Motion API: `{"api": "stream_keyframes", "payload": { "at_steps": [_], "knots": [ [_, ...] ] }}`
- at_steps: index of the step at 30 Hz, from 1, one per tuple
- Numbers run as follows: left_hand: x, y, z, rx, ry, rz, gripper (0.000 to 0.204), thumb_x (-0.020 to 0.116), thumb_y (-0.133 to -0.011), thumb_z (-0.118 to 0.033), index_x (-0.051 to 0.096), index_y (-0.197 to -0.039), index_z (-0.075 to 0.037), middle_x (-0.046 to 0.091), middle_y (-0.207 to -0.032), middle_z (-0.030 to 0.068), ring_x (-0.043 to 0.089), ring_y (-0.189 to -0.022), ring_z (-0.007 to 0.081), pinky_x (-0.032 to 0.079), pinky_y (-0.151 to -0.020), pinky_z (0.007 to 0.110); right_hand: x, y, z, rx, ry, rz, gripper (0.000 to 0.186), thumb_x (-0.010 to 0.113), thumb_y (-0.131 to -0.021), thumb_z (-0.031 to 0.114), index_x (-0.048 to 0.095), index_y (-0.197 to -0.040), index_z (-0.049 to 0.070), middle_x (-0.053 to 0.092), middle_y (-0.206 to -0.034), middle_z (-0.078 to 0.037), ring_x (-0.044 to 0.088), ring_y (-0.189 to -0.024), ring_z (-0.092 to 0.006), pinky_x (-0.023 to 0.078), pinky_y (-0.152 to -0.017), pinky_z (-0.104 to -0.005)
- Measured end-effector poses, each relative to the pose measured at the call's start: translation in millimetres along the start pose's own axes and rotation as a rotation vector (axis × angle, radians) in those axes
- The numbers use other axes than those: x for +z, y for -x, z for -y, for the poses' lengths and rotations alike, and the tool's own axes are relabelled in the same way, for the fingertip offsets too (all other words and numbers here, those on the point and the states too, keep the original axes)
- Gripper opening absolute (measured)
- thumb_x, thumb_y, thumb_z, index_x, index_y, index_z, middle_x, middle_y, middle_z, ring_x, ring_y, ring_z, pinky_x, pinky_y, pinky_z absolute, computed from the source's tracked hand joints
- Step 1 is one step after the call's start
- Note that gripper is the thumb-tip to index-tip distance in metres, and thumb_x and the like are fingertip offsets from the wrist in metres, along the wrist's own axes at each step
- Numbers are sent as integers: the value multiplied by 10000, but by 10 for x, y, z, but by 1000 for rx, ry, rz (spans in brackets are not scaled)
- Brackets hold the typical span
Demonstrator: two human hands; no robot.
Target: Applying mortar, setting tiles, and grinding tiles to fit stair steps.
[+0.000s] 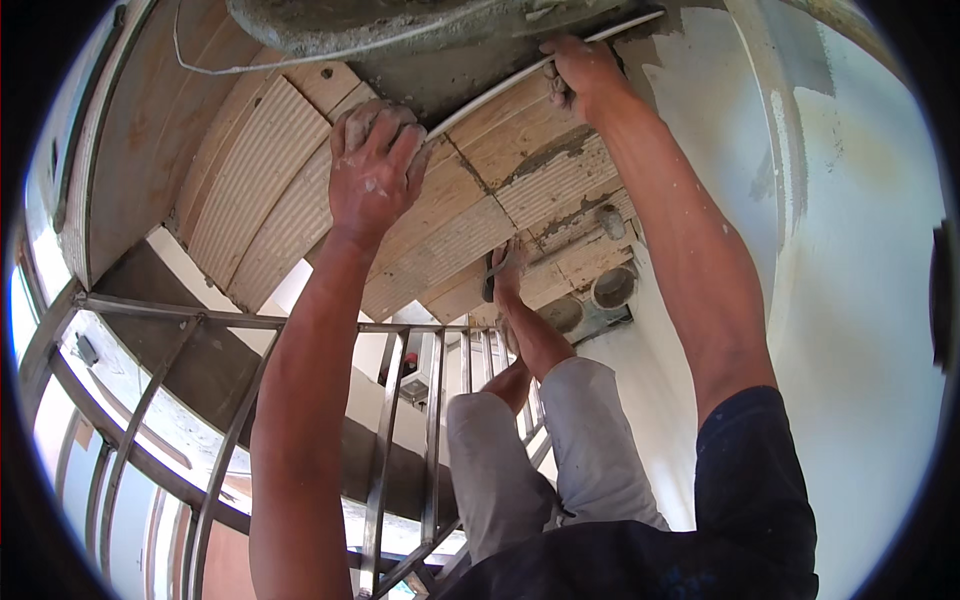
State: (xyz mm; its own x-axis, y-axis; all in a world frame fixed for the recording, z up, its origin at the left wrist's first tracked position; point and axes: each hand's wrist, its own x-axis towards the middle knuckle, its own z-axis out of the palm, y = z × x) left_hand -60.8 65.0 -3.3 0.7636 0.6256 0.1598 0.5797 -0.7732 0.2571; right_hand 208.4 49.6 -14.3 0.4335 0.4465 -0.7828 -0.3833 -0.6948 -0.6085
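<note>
Under a brick ceiling [300, 160], both hands (left hand [372, 165], right hand [583, 75]) grip, seemingly, a white conduit [500, 85].

Ribbed clay-block ceiling [300, 190] overhead, blocks in rows, joints smeared with grey mortar. Patch of wet grey plaster [420, 40] covers the upper part. Thin white strip [500, 85] lies flat against ceiling along the plaster's edge.

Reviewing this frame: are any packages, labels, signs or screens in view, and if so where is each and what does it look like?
None can be made out. The view holds only the ribbed orange clay-block ceiling, the grey mortar patch, a thin white strip that the left hand and right hand press up against the ceiling, a grey metal railing and a white plastered wall.
</note>
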Motion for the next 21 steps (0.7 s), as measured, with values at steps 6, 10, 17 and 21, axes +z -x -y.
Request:
{"api": "stream_keyframes", "payload": {
  "at_steps": [6, 10, 17, 21],
  "knots": [
    [7, 14, -35, 34, -6, -20, 182, 720, -819, -236, 642, -930, -116, 591, -1060, 57, 523, -1153, 290, 388, -1014, 488, -14, 12, -136, -47, -46, 17, 297, 625, -922, 294, 590, -849, 8, 558, -626, -85, 473, -455, -170, 360, -404, -323],
    [18, 66, -50, 33, -50, -78, 188, 722, -821, -237, 645, -936, -111, 594, -1061, 52, 525, -1151, 281, 399, -1006, 471, -99, 205, -429, -76, -112, 111, 565, 641, -914, 511, 541, -1238, 59, 579, -672, -12, 503, -519, -103, 424, -481, -272],
    [217, 171, 36, 80, -121, -207, 221, 720, -837, -261, 669, -984, -104, 620, -1109, 60, 543, -1160, 295, 435, -997, 448, -293, 236, -2064, -221, 10, 184, 336, 598, -980, 379, 643, -1050, 54, 592, -639, -9, 517, -500, -88, 415, -452, -250],
    [224, 200, -12, 98, -180, -224, 279, 732, -832, -290, 679, -1024, -95, 641, -1131, 73, 569, -1114, 309, 453, -985, 446, -389, 329, -2905, -178, 211, 265, 242, 590, -985, 258, 650, -1045, 31, 602, -676, -23, 534, -562, -81, 427, -492, -259]
  ]
}}
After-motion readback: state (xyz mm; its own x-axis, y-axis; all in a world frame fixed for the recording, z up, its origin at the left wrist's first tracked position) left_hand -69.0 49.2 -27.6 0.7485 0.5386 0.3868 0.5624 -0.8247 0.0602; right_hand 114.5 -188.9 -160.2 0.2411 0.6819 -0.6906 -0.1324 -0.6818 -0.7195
